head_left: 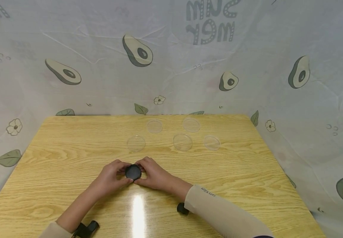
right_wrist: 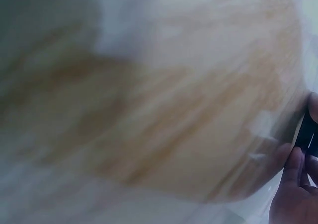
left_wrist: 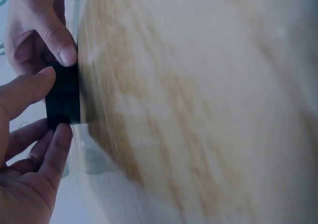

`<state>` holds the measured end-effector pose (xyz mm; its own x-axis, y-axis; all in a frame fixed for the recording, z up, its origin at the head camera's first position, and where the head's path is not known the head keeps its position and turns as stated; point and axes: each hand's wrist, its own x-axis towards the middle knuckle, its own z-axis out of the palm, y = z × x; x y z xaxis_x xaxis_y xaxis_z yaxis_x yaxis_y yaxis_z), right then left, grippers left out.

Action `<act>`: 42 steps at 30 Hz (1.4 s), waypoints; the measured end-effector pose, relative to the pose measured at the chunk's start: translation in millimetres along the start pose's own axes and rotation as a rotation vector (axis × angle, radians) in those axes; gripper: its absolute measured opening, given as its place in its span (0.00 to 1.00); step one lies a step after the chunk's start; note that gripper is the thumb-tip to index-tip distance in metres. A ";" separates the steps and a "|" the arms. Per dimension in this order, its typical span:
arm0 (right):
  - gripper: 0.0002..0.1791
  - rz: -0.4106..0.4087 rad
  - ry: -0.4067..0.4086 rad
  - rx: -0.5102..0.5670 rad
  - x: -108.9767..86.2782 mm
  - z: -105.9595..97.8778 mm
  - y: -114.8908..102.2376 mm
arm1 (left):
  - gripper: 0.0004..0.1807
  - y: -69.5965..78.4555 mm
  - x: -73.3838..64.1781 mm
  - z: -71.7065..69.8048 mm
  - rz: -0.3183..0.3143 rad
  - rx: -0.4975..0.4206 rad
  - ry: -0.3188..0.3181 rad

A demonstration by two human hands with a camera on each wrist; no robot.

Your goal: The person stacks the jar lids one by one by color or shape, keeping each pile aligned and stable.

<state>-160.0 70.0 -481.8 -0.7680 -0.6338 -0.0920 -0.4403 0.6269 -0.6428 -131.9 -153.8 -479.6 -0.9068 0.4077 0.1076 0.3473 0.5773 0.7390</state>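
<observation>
A short, round black container-like piece (head_left: pixel 133 172) with a raised rim is between the two hands, in the middle of the table's near half. From the left side, my left hand (head_left: pixel 109 178) pinches it between thumb and fingers. My right hand (head_left: pixel 154 174) grips the opposite side in the same way. In the left wrist view the black piece (left_wrist: pixel 63 95) shows its dark side wall, with fingertips of both hands on it. Only a sliver of the black piece (right_wrist: pixel 307 134) appears at the right wrist view's edge, by the fingers. Its exact kind is unclear.
Beyond the hands, several thin clear discs lie on the wooden table (head_left: pixel 234 185), among them a near-left disc (head_left: pixel 136 143) and a near-right disc (head_left: pixel 212 143). A printed avocado cloth (head_left: pixel 171 82) hangs behind the table. Black wrist devices (head_left: pixel 86 228) are under the forearms.
</observation>
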 end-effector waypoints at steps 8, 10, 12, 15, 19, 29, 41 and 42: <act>0.31 -0.002 0.003 -0.003 -0.8 0.3 0.3 | 0.25 -1.0 -0.1 2.3 0.007 0.035 0.010; 0.31 -0.006 0.007 -0.004 -0.6 0.6 0.9 | 0.25 -1.2 -0.1 2.6 0.006 0.038 0.010; 0.30 -0.011 0.013 -0.007 -0.2 0.9 1.6 | 0.25 -1.3 -0.1 2.9 0.004 0.037 0.012; 0.30 -0.016 0.018 -0.010 -0.1 1.2 2.7 | 0.25 -0.5 0.2 3.0 0.006 0.031 0.011; 0.31 -0.015 0.017 -0.011 -0.4 0.8 2.6 | 0.26 0.9 0.4 2.6 0.009 0.031 0.007; 0.30 -0.033 0.019 -0.016 -0.3 1.1 3.7 | 0.28 1.8 -1.0 4.0 0.003 0.048 0.023; 0.30 -0.046 0.023 -0.008 -0.4 1.1 4.2 | 0.30 1.8 -2.9 4.3 -0.025 0.016 0.013; 0.31 -0.044 0.023 -0.008 -0.1 1.3 4.3 | 0.30 2.0 -3.2 4.0 -0.025 0.015 0.012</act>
<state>-161.3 72.1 -485.6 -0.7581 -0.6505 -0.0459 -0.4777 0.6019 -0.6400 -127.4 -151.1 -481.1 -0.9180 0.3846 0.0972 0.3280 0.5981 0.7313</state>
